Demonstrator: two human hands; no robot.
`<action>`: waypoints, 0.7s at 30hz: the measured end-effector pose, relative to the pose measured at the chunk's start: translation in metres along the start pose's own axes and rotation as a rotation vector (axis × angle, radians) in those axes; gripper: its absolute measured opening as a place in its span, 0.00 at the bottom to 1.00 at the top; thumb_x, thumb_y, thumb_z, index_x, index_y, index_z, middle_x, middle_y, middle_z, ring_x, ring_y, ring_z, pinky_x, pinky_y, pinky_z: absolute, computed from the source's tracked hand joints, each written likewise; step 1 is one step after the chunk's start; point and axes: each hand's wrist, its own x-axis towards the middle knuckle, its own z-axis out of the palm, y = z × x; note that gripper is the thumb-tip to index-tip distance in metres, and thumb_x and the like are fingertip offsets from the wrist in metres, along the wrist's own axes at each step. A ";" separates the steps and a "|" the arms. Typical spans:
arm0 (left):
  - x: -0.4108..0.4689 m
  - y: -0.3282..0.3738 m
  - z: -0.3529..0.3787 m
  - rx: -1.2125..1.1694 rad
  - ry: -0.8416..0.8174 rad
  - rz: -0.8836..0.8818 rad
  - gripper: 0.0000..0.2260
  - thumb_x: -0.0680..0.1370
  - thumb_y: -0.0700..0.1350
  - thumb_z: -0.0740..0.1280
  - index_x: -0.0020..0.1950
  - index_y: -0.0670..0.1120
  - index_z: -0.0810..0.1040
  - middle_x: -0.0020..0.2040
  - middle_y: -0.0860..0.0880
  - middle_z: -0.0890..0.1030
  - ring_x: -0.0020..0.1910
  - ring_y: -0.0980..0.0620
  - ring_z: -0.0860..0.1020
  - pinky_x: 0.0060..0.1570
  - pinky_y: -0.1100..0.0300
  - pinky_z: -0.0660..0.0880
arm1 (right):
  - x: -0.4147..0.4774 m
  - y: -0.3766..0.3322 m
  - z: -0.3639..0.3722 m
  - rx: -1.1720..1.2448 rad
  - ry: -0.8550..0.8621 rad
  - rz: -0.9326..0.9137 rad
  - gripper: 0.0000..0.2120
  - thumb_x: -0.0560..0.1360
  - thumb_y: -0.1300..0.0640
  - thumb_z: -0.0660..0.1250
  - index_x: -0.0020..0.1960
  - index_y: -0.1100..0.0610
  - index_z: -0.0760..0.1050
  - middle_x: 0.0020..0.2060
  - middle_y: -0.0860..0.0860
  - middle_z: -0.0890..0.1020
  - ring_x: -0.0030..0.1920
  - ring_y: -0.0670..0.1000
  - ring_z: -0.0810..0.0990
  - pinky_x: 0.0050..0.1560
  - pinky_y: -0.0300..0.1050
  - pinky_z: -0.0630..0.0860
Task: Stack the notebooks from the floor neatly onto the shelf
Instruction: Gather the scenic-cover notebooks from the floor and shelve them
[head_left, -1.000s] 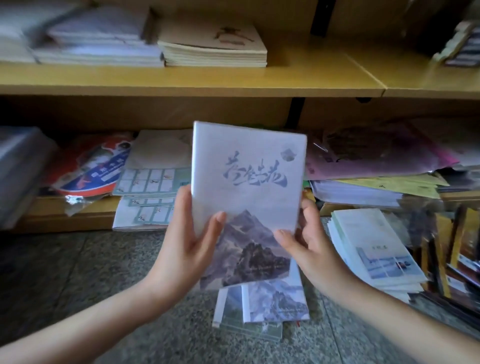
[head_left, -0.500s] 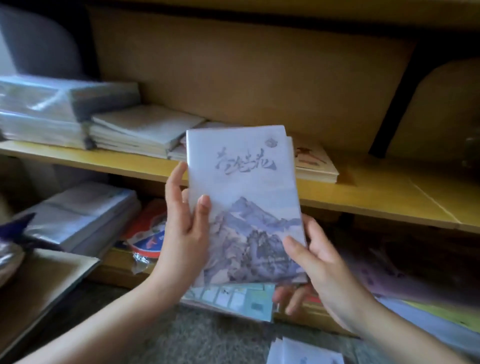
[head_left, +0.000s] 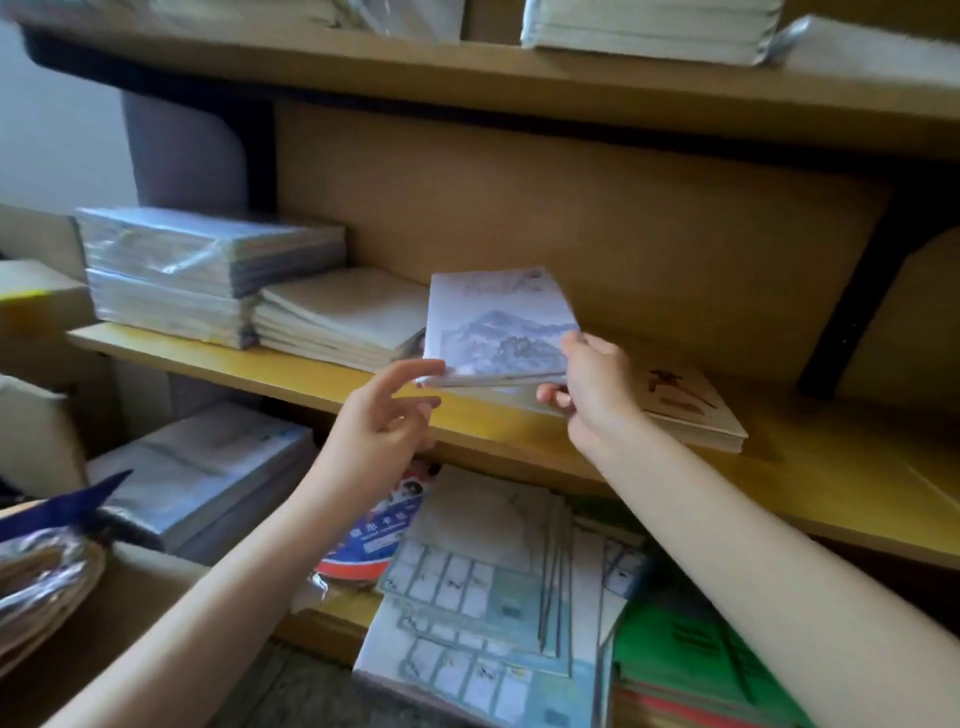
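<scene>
Blue-grey notebooks (head_left: 493, 325) pinched by right hand (head_left: 597, 389), left hand (head_left: 384, 421) relaxed alongside

Bare left forearm (head_left: 234, 587), bare right forearm (head_left: 753, 561), both uncovered along their whole visible length, left hand (head_left: 384, 421), right hand (head_left: 597, 395), slim bare fingers

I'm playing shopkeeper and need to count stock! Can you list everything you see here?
mountain notebooks: thin bundle, pale blue, held over the middle shelf
middle shelf: one, yellow wood
wrapped packs: two, silvery plastic, stacked at the shelf's left end
cream notebooks: one stack, cream, beside the packs
red-figure notebooks: one stack, cream, right of the bundle
grid booklets: several, green-white, lowest level
green books: a pile, green, bottom right
left hand: fingers loose, by the bundle's left corner
right hand: grips the bundle's right edge
</scene>
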 end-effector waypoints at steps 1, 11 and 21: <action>0.002 -0.003 0.000 -0.002 0.013 0.012 0.16 0.79 0.34 0.58 0.58 0.52 0.77 0.53 0.47 0.80 0.54 0.55 0.80 0.53 0.47 0.79 | 0.009 -0.003 0.005 -0.017 0.010 0.001 0.16 0.82 0.56 0.54 0.69 0.58 0.67 0.57 0.53 0.75 0.17 0.46 0.69 0.17 0.34 0.64; 0.011 -0.019 -0.006 -0.021 0.033 0.022 0.11 0.79 0.35 0.60 0.49 0.48 0.79 0.54 0.52 0.80 0.53 0.58 0.80 0.44 0.63 0.80 | 0.037 0.011 0.014 -0.192 -0.149 0.083 0.28 0.79 0.61 0.63 0.73 0.63 0.55 0.57 0.57 0.73 0.37 0.48 0.78 0.48 0.44 0.80; 0.010 -0.027 -0.008 0.012 0.016 0.049 0.12 0.78 0.33 0.60 0.45 0.48 0.80 0.53 0.51 0.80 0.51 0.56 0.80 0.43 0.64 0.78 | 0.030 0.040 0.020 -1.488 -0.017 -0.941 0.13 0.77 0.65 0.61 0.59 0.54 0.71 0.51 0.54 0.70 0.33 0.58 0.78 0.30 0.44 0.68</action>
